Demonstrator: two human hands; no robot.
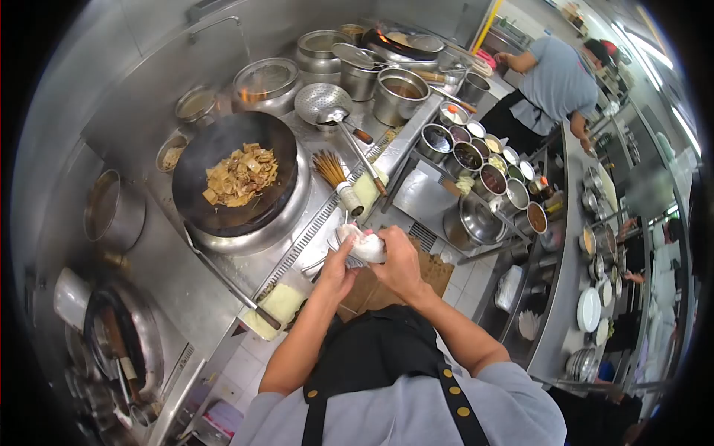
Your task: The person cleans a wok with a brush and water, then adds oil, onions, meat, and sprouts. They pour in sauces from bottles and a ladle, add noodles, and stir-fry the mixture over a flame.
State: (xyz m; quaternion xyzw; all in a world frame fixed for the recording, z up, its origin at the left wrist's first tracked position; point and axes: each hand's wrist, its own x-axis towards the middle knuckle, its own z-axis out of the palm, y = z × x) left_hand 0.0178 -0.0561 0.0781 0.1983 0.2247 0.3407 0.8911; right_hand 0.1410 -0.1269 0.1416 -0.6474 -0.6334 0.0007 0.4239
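Note:
In front of my apron, both hands meet at a crumpled white cloth [364, 247] with a small pink patch on it. My left hand [338, 273] grips its left side with bent fingers, and my right hand [400, 260] is closed on its right side. The lower part of the bundle is partly hidden by my hands. Ahead to the left, a large black wok [192, 195] sits on a burner, holding browned, sliced food [242, 175]. A bamboo wok brush [332, 170] lies on the counter just beyond my hands.
A ladle [352, 141] rests near a perforated strainer [322, 104]. Another long handle [230, 275] leans beside the wok. Steel pots [401, 111] line the back, with flame at the far burner. Seasoning containers [492, 180] stand right. A co-worker [561, 74] bends at the far counter.

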